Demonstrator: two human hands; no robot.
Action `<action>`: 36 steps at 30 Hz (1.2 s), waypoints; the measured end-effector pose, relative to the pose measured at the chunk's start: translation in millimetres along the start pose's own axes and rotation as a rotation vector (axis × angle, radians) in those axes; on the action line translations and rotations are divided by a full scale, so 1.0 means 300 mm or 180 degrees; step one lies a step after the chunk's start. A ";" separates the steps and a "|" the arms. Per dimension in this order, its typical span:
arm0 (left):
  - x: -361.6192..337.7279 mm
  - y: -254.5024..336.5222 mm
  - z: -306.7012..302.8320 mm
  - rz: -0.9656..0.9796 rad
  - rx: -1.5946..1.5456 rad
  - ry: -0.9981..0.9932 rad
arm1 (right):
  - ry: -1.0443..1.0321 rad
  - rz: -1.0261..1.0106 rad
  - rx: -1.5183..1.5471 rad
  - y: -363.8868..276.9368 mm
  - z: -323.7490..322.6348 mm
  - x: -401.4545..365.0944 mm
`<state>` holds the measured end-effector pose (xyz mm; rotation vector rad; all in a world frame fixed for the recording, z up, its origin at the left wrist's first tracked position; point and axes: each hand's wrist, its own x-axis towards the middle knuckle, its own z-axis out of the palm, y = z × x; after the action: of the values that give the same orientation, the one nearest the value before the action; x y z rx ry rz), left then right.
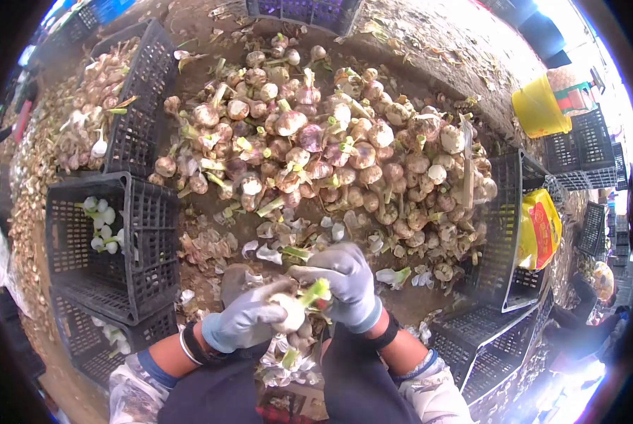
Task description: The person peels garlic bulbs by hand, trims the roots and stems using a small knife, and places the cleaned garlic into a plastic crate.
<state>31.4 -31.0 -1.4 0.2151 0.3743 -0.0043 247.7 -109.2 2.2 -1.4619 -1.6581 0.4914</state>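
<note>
My left hand (249,316), in a grey glove, is wrapped round a peeled white garlic bulb (287,313) above my lap. The bulb's cut green stem (316,291) points up and to the right. Beside that stem is my right hand (341,279), also gloved, its fingers closed and bent toward the bulb. A small red patch shows under its palm; what these fingers hold is hidden. Loose garlic skins (288,360) lie below the bulb between my legs. In front of both hands spreads a big heap of unpeeled garlic bulbs (309,141).
At left, a black crate (129,247) holds several peeled white bulbs, with another crate (83,339) below it. More crates (504,226) stand at right, one with a yellow-red bag (540,230). A yellow bucket (540,107) is farther back. Skins litter the ground.
</note>
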 end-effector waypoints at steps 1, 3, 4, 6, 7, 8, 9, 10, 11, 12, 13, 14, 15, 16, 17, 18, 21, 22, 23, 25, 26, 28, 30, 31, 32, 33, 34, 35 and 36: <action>-0.001 0.004 0.021 -0.0180 0.0083 0.0017 | -0.0146 -0.0084 0.0089 0.016 -0.003 0.021; 0.001 -0.003 0.004 -0.0385 0.0258 0.0137 | -0.0200 0.0469 0.0687 0.042 0.013 0.020; 0.007 0.002 0.007 -0.0491 0.0345 0.0194 | -0.0106 0.1108 0.1193 0.066 0.034 0.007; 0.021 0.022 0.016 0.0001 0.0443 0.0056 | 0.0707 0.2165 0.1848 0.146 0.083 -0.040; 0.020 0.012 -0.013 0.0224 0.0494 0.0284 | 0.0695 0.2178 0.1936 0.145 0.064 -0.061; 0.019 0.002 -0.040 0.0444 0.0551 0.0506 | 0.0692 0.2187 0.2019 0.132 0.048 -0.084; 0.024 -0.008 -0.033 0.0560 0.0394 0.0608 | 0.0220 0.1998 0.2076 0.089 0.035 -0.088; 0.034 -0.024 -0.038 0.0764 0.0584 0.0605 | -0.0245 0.1804 0.2119 0.038 0.014 -0.087; 0.047 -0.046 -0.054 0.0966 0.0774 0.0601 | -0.0156 0.1664 0.2321 -0.010 0.032 -0.073; 0.049 -0.059 -0.083 0.1019 0.0908 0.0577 | -0.0305 0.1592 0.2558 -0.015 0.035 -0.069; 0.052 -0.068 -0.106 0.1074 0.1041 0.0555 | -0.0163 0.1674 0.2645 -0.018 0.046 -0.069; 0.053 -0.085 -0.119 0.1593 0.1910 0.0939 | -0.0026 0.1754 0.2735 -0.016 0.056 -0.071; 0.070 -0.074 -0.077 0.2107 0.2785 0.1321 | 0.0012 0.1670 0.2603 -0.011 0.059 -0.073; 0.078 -0.054 -0.035 0.2611 0.3661 0.1698 | 0.0053 0.1592 0.2468 -0.003 0.059 -0.077; 0.071 -0.018 0.013 0.2651 0.3529 0.1575 | 0.0089 0.1523 0.2330 0.001 0.055 -0.082; 0.065 0.001 0.023 0.2792 0.4128 0.1481 | 0.0192 0.1597 0.2361 0.003 0.048 -0.085; 0.041 0.009 -0.004 0.3143 0.5533 0.1074 | 0.0581 0.1723 0.2504 0.010 0.025 -0.088; 0.044 -0.010 -0.035 0.2808 0.5753 0.0878 | 0.0501 0.1786 0.2370 0.013 0.000 -0.087; 0.049 -0.028 -0.067 0.2468 0.5962 0.0677 | 0.0535 0.1830 0.2445 0.011 -0.013 -0.082; 0.035 -0.028 -0.070 0.1467 0.6631 0.0475 | 0.0691 0.2065 0.2819 0.005 -0.017 -0.084; 0.040 -0.013 -0.072 0.0467 0.6868 0.0646 | 0.0814 0.2247 0.3112 0.004 -0.013 -0.090; 0.051 0.020 -0.080 -0.1607 0.7044 0.0964 | 0.0949 0.2303 0.3633 0.011 -0.001 -0.105; 0.024 0.035 -0.142 -0.0999 0.7371 0.1383 | 0.0967 0.2031 0.4089 0.037 0.023 -0.126; -0.001 0.047 -0.142 -0.0086 0.7521 0.1572 | 0.1020 0.2197 0.4188 0.040 0.048 -0.139; -0.019 0.052 -0.134 0.0840 0.7587 0.1753 | 0.1016 0.2490 0.4461 0.036 0.066 -0.145; -0.022 0.059 -0.112 0.1088 0.6565 0.1565 | 0.1008 0.2779 0.4729 0.029 0.081 -0.145; -0.013 0.067 -0.084 0.1291 0.5539 0.1364 | 0.1003 0.3068 0.4989 0.019 0.094 -0.138; -0.002 0.067 -0.066 0.1453 0.4506 0.1155 | 0.1079 0.3299 0.4822 -0.005 0.109 -0.128; 0.008 0.050 -0.066 0.1333 0.3892 0.1104 | 0.0944 0.3314 0.4835 -0.016 0.122 -0.130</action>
<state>27.1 -12.0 -17.0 1.5148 0.6311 0.2245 214.0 -138.4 -27.8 -0.8988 0.1138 1.5250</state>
